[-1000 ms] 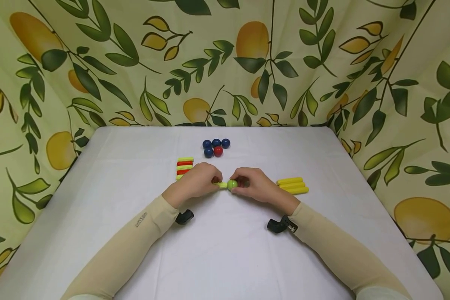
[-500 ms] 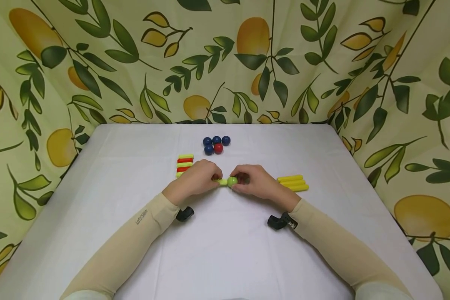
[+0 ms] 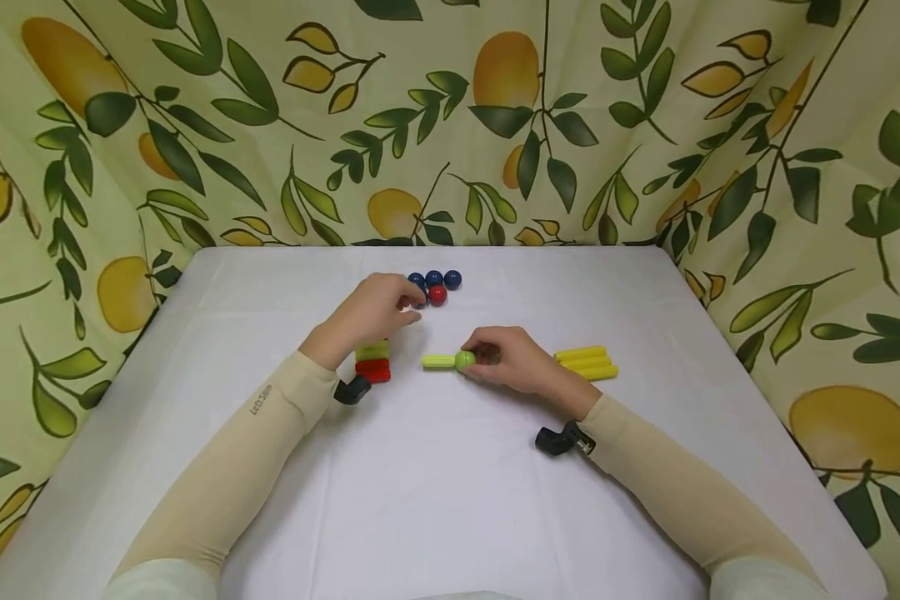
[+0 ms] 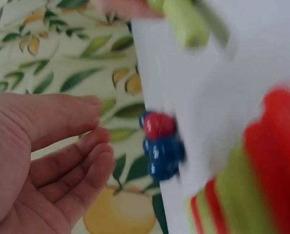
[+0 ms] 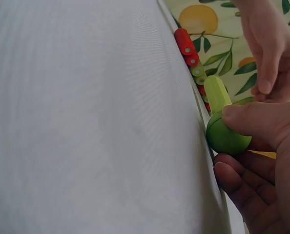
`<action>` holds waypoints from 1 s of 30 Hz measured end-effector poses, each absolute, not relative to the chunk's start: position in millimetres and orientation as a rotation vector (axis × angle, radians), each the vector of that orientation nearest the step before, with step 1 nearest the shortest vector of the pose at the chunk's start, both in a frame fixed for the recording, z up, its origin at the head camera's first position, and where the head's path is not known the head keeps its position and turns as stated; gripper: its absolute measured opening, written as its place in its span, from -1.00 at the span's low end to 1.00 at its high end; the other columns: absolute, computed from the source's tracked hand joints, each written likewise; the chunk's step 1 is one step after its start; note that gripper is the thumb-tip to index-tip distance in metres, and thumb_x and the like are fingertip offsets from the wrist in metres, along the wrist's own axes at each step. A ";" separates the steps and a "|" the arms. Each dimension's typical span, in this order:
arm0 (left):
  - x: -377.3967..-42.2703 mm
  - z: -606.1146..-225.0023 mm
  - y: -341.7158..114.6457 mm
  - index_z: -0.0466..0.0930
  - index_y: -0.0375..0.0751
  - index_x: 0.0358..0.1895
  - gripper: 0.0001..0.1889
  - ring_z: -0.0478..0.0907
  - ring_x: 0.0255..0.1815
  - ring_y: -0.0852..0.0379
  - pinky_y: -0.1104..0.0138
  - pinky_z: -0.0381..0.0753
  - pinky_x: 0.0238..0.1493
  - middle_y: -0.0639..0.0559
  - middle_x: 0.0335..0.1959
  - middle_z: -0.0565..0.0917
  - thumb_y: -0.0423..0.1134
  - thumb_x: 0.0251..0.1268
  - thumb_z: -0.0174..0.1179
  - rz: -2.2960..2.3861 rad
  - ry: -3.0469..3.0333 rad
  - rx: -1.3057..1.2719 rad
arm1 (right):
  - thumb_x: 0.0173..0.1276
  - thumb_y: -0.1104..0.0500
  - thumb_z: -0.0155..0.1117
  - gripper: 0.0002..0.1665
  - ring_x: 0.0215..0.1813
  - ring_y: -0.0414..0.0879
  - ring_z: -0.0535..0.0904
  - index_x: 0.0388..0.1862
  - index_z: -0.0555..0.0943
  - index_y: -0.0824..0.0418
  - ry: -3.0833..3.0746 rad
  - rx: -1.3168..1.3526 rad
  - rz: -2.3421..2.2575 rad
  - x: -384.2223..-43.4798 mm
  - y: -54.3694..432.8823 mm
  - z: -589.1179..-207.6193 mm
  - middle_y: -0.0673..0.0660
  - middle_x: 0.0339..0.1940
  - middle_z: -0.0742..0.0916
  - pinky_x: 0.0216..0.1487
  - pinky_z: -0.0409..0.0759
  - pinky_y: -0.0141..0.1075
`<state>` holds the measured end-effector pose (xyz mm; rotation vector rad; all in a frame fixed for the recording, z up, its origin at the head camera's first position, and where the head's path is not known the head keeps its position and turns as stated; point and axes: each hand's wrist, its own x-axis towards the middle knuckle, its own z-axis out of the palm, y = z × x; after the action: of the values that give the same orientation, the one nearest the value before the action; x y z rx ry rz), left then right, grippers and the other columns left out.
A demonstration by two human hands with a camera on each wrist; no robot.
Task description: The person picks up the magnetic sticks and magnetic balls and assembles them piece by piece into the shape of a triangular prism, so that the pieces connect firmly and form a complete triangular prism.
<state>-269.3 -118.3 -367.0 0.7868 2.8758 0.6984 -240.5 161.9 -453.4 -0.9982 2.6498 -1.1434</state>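
My right hand (image 3: pixel 508 358) pinches a green ball (image 3: pixel 464 361) between thumb and fingers. A light green ribbed stick (image 3: pixel 438 361) points left from the ball and touches it; the right wrist view shows the stick (image 5: pixel 217 95) meeting the ball (image 5: pixel 228 134). My left hand (image 3: pixel 375 307) holds nothing, its fingers loosely bent near the cluster of blue balls (image 3: pixel 434 278) and one red ball (image 3: pixel 438 295). The hand partly covers the cluster's left side. Below it lies a row of red sticks (image 3: pixel 372 371) and light green sticks (image 3: pixel 371 350), partly hidden by the hand.
Several yellow sticks (image 3: pixel 587 363) lie side by side to the right of my right hand. A white cloth covers the table (image 3: pixel 435 500). A leaf-and-fruit patterned curtain (image 3: pixel 435 125) stands behind the table and along its sides.
My left hand has let go of the light green stick and moved up and left toward the blue balls. The right hand stays nearly in place, still pinching the green ball.
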 end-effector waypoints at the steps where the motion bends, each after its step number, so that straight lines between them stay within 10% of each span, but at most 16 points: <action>1: -275.5 -365.7 -119.1 0.79 -0.32 0.18 -0.69 0.61 -0.02 -0.07 0.12 0.66 0.12 -0.15 -0.02 0.77 -0.31 0.46 0.45 0.687 2.886 0.773 | 0.37 0.16 0.64 -0.70 -0.17 -0.11 0.62 0.04 0.78 0.04 2.650 -0.981 -1.145 -239.9 162.8 -454.6 -0.12 -0.21 0.74 -0.09 0.66 -0.21; 30: -335.3 -388.7 -108.9 0.74 -0.27 0.14 -0.72 0.57 0.01 -0.11 0.07 0.62 0.22 -0.15 -0.01 0.73 -0.34 0.44 0.44 0.490 2.861 0.643 | 0.36 0.17 0.66 -0.69 -0.18 -0.15 0.63 0.03 0.77 0.02 2.648 -1.032 -1.154 -241.7 160.2 -456.8 -0.14 -0.17 0.75 -0.09 0.66 -0.22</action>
<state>-335.3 -108.9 -388.7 0.6429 2.8613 0.4904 -241.7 160.2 -456.8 -1.0324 2.6483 -1.1539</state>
